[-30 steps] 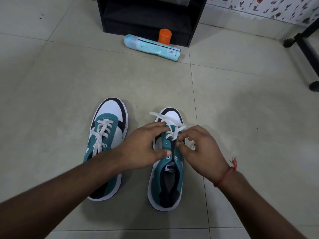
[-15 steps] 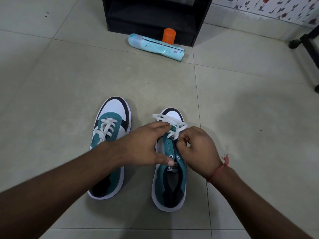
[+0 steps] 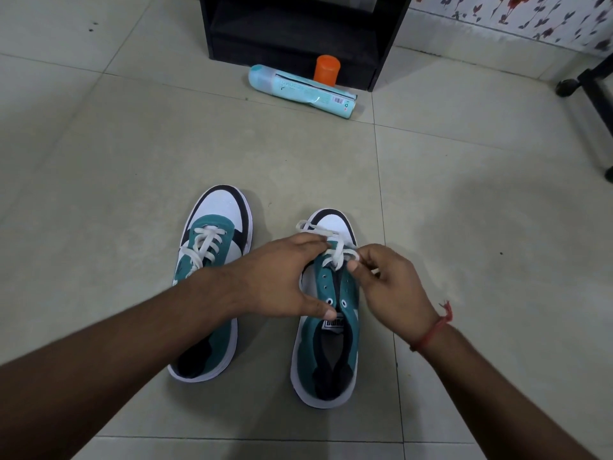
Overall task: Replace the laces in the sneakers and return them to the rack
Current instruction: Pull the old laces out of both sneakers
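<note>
Teal, white and black sneakers sit side by side on a pale tiled floor (image 3: 99, 161), toes pointing away, seen from a head-worn camera looking down.

Head view: the left sneaker (image 3: 212, 277) is already laced in white along its near-toe eyelets, and the person's left forearm crosses over its heel. The right sneaker (image 3: 328, 327) is only partly laced: a white lace (image 3: 335, 250) crosses its farthest eyelets, with a loose loop lying over the white toe, while the nearer eyelets are bare.

The left hand (image 3: 282, 283) spans this shoe, fingertips on the lace at the far end and thumb pressed on the tongue by the label. This appears to steady the shoe and keep the finished crossings from slackening. Whether those far fingers pinch the lace or only rest on it cannot be told.

The right hand (image 3: 391, 287), a red thread at its wrist, has curled fingers and pinches the lace just right of the eyelets, probably to feed it through the next hole. By this judgement, lacing of the second shoe is in its early stage.

At the far edge stands a black rack (image 3: 298, 38), its low shelf open, where the pair must go. Just in front of it lie a light blue bottle (image 3: 298, 91) on its side and an upright orange cap (image 3: 326, 69).
</note>
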